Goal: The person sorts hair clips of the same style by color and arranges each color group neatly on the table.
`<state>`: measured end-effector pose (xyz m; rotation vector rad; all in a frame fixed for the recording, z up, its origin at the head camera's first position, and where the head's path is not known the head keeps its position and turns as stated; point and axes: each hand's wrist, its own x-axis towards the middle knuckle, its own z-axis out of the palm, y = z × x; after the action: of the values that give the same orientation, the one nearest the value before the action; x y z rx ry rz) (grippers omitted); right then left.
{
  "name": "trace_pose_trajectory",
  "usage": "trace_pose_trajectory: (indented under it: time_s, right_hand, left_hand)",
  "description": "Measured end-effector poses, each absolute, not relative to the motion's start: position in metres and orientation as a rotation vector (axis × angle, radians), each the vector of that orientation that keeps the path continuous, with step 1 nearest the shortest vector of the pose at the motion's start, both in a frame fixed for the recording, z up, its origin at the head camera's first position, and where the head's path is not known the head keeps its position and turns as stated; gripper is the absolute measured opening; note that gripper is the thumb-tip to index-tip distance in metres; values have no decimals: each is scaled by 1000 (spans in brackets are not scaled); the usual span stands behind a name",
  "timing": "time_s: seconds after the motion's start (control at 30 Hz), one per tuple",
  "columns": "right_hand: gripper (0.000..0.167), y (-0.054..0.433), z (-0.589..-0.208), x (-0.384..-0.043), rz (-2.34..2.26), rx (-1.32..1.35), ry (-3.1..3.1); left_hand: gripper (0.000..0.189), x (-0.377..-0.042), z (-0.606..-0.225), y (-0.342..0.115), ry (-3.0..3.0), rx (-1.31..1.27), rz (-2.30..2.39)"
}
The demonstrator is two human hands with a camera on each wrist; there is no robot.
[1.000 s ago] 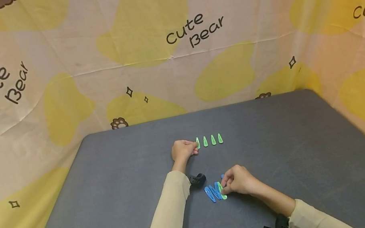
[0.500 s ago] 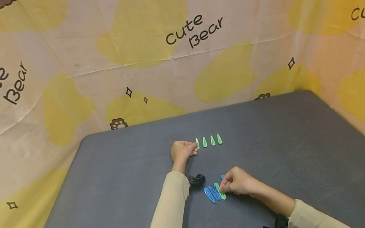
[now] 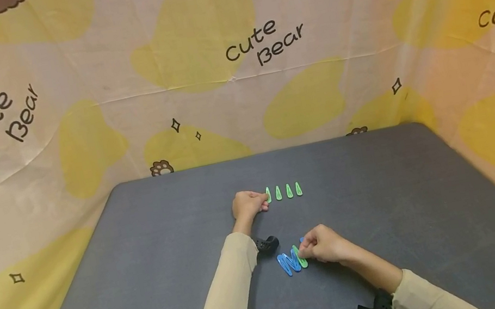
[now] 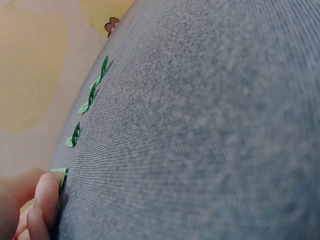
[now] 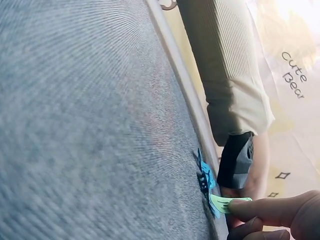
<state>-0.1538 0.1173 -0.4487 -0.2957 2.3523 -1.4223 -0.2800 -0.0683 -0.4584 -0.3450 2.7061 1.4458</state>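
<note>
Toward the far edge of the ribbed grey table (image 3: 167, 235), the left hand (image 3: 249, 205) pinches the leftmost of four teardrop-shaped green snap clips (image 3: 278, 193); farther from that edge, the right hand (image 3: 325, 243) pinches another green clip (image 3: 303, 263) beside elongated blue clips (image 3: 288, 265).

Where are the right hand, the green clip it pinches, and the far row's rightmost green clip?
right hand (image 3: 325, 243): head view, middle of the hand
pinched green clip (image 5: 219, 203): right wrist view, its uncovered part
rightmost green clip (image 3: 299, 189): head view, middle of its body
</note>
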Motion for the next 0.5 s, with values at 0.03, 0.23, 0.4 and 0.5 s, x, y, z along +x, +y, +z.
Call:
trace_pose_trajectory:
  time_s: [0.03, 0.23, 0.4, 0.5]
  right_hand:
    - [13, 118, -448, -154, -1423, -297, 2350]
    - [13, 120, -444, -157, -1425, -273, 2315]
    - [13, 123, -442, -160, -1423, -254, 2278]
    - [13, 125, -441, -162, -1420, -247, 2268]
  left_hand:
    - [16, -280, -458, -68, 2702, -345, 1450]
    - [15, -278, -457, -67, 2704, -343, 1462]
    - [15, -278, -457, -67, 2702, -346, 1464]
    - [16, -277, -457, -67, 2691, -350, 1470]
